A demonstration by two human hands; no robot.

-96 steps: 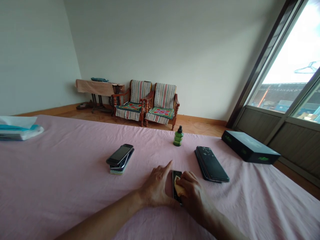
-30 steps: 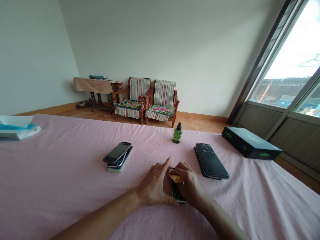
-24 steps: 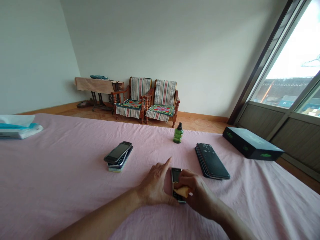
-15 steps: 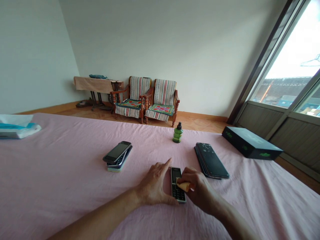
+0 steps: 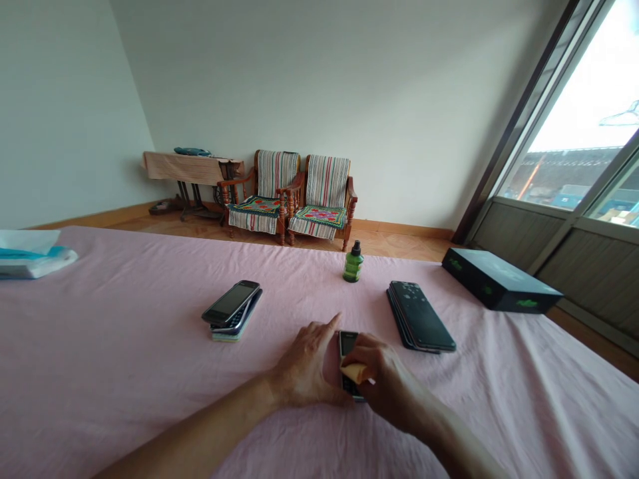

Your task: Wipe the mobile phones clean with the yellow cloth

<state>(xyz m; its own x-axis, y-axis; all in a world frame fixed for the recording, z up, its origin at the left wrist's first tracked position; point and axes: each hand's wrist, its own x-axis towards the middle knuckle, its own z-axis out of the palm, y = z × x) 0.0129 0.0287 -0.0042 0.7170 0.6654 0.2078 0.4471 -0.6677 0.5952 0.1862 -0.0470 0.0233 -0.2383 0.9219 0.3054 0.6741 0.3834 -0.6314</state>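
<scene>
A small keypad phone lies face up on the pink sheet, at the near middle. The left hand rests along its left side, thumb and forefinger spread wide, the thumb at the phone's near end. The right hand has its fingers closed on a folded yellow cloth, held against the phone's front. Farther left sits a loose stack of phones; to the right is a pile of larger phones. A green spray bottle stands upright beyond the hands, and a black box lies far right.
</scene>
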